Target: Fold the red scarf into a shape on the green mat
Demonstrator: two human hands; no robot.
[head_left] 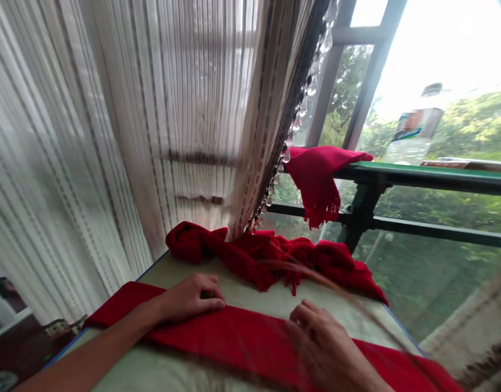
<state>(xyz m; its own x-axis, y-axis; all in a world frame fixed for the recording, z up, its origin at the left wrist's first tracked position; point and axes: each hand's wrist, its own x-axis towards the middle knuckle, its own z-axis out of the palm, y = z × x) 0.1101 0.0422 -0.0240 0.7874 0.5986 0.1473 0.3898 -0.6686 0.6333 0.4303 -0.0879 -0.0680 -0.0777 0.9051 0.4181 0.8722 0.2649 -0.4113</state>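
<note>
A long red scarf [242,332] lies as a flat folded band across the pale tabletop [128,367]. On its far edge, left of the middle, rests my left hand [191,296], with curled fingers closed on the cloth. My right hand [322,332] is farther right on the same edge, its fingers bent in and gripping the fabric; part of it is smeared. Beyond both hands lies a crumpled heap of red scarves [275,256] with fringed ends. Loose strands of hair cross the view in front of the right hand.
A striped string curtain [193,98] with a beaded edge hangs at the left and behind the table. Over the green rail [417,177] by the window drapes a pinkish-red fringed cloth [318,177]. A clear bottle [414,133] stands on that ledge.
</note>
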